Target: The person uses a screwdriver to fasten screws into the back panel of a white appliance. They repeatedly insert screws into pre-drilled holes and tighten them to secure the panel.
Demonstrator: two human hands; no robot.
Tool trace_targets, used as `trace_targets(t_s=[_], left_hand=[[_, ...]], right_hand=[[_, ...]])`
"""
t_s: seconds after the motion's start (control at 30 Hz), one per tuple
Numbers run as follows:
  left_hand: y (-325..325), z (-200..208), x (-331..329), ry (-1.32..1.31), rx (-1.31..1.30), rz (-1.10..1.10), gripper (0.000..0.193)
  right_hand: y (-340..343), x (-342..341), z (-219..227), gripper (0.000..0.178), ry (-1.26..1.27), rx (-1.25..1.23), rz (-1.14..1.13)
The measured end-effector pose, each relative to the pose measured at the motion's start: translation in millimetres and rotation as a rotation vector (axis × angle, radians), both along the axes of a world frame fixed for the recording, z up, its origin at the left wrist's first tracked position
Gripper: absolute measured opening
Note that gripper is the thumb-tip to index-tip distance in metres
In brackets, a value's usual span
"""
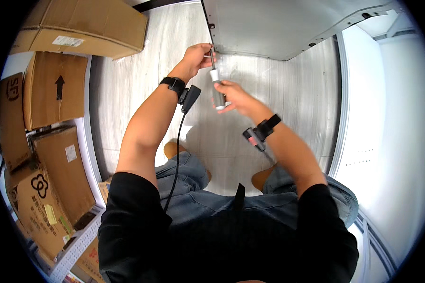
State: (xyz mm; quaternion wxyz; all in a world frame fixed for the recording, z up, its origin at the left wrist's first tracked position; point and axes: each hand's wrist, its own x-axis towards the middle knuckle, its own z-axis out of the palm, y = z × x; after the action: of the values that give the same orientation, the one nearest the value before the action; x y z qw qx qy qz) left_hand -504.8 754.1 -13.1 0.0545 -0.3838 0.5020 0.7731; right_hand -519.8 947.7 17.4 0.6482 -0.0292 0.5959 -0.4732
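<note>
My right hand (232,96) is closed round the grey and white handle of a screwdriver (215,75). Its thin metal shaft points away from me, to the lower left corner of a large grey metal panel (264,28). At that corner my left hand (197,59) has its fingers bent close about the shaft's far end. Whatever sits between those fingertips is too small to make out, and the screwdriver's tip is partly hidden by them. A black strap with a small device is on each wrist; a cable (178,160) hangs from the left one.
Cardboard boxes (56,87) are stacked on the left, some on a white metal shelf (75,247). Another large carton (87,28) lies at the far left. A white wall (387,108) bounds the right side. Pale wood-look floor (288,94) lies beneath my hands, my knees close behind.
</note>
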Motion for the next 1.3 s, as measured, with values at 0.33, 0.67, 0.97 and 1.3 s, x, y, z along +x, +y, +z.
trace_targets(t_s=[0.33,0.67,0.97,1.3], left_hand=[[4,-18,-28,0.029,-0.144,-0.154,0.022],[3,-16,-29,0.024,-0.211,-0.161,0.023],[8,-11,-28,0.015,-0.232,-0.135,0.023],[14,-4,-23,0.021,-0.259,-0.082,0.021]], right_hand=[[0,28,-28,0.039,-0.040,-0.051,-0.388],[-5,28,-26,0.039,-0.059,-0.082,-0.407],[3,25,-34,0.039,-0.137,-0.138,-0.434],[6,26,-37,0.038,-0.232,-0.212,-0.462]])
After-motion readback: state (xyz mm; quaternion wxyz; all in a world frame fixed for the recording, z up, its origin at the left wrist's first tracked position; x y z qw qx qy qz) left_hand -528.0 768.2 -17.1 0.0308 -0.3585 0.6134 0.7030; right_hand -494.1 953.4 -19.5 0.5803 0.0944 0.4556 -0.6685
